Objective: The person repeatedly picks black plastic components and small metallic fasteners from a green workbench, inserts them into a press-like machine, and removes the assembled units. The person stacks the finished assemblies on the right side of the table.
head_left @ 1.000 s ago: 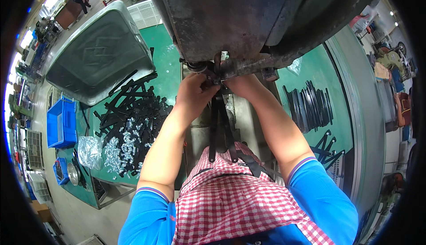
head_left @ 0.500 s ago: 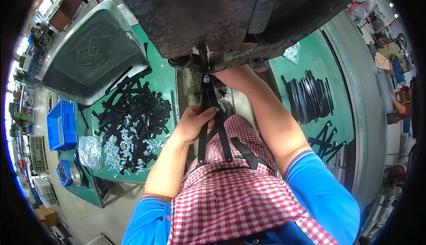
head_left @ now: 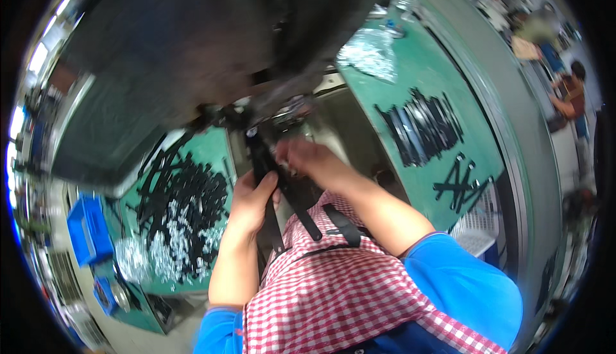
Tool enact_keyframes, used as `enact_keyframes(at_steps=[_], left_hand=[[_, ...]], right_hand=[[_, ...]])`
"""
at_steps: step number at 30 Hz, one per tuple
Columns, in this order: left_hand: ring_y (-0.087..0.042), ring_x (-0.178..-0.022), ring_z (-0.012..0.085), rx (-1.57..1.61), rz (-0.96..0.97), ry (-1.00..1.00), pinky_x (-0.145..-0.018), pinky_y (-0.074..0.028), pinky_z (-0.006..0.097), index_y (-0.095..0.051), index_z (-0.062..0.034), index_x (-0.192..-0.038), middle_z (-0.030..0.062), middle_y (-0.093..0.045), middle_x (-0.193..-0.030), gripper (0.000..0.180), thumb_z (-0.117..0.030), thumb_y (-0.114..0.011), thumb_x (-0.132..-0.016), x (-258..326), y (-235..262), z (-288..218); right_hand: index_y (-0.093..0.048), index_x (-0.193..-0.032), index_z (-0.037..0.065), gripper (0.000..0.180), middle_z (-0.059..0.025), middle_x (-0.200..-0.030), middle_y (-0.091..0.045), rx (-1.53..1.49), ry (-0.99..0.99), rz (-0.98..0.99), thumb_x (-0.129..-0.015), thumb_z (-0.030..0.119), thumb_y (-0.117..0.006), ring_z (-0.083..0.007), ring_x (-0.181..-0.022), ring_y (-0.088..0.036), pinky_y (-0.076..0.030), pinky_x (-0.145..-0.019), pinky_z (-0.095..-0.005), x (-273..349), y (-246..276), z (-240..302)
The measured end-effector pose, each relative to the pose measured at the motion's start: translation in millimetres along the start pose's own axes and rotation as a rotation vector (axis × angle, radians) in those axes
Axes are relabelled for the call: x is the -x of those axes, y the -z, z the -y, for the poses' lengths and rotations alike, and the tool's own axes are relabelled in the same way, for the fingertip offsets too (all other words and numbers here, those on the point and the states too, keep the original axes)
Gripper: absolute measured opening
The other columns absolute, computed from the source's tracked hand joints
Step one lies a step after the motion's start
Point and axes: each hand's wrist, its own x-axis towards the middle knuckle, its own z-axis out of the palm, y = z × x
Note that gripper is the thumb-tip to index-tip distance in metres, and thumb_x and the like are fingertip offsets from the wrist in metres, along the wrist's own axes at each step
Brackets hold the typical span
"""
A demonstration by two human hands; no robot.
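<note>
My left hand (head_left: 251, 201) is closed, thumb on top, round a pair of flat black metal bars (head_left: 300, 211). These are joined near their upper end by a shiny fastener (head_left: 251, 133) and spread apart toward my lap. Their upper end is close under the dark, worn head of a machine (head_left: 192, 52), which is blurred. Just right of the bars is my right hand (head_left: 303, 156), smeared by motion, so what its fingers do cannot be made out.
Left, a green table (head_left: 215, 145) bears a heap of black bars (head_left: 176, 190), small shiny metal parts (head_left: 170, 238) and a large grey bin (head_left: 96, 142). A blue bin (head_left: 88, 229) stands beside it. Right, another green table (head_left: 417, 52) carries lined-up black strips (head_left: 420, 128) and crossed bars (head_left: 457, 184).
My right hand has come down from under the machine head toward me. The joined bars and my left hand appear farther left and tilted as the whole view has shifted and turned.
</note>
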Motion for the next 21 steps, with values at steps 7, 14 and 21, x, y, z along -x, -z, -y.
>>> enact_keyframes(at_steps=[7, 14, 21], left_hand=[[-0.057, -0.093, 0.0288, -0.860, 0.416, -0.376, -0.083, -0.044, 0.036, -0.045, 0.0016, -0.120, 0.0157, -0.056, -0.101, 0.051, -0.042, -0.043, -0.093, 9, -54, 42], [-0.055, -0.084, 0.0201, -0.834, 0.453, -0.183, -0.076, -0.045, 0.030, -0.043, 0.0013, -0.125, 0.0117, -0.055, -0.102, 0.048, -0.018, -0.059, -0.084, -6, -97, 59], [-0.058, -0.091, 0.0220, -0.778, 0.571, -0.061, -0.081, -0.046, 0.032, -0.043, -0.0030, -0.126, 0.0109, -0.058, -0.103, 0.048, -0.017, -0.060, -0.084, 1, -166, 76]], right_hand=[[-0.044, -0.120, 0.003, 0.034, -0.0004, -0.056, -0.047, -0.333, -0.356, -0.131, -0.088, 0.013, -0.051, -0.0091, -0.044, -0.045, -0.037, -0.041, -0.0213, 101, 32, -38], [-0.044, -0.110, 0.001, 0.025, -0.0033, -0.074, -0.051, -0.570, -0.350, -0.998, -0.085, 0.002, -0.048, -0.0089, -0.048, -0.043, -0.036, -0.039, -0.0228, 211, 160, -106], [-0.035, -0.135, 0.010, 0.050, -0.0114, -0.105, -0.057, 0.163, -0.269, -1.361, -0.088, 0.009, -0.049, -0.0212, -0.091, -0.057, -0.046, -0.082, -0.0343, 348, 332, -220]])
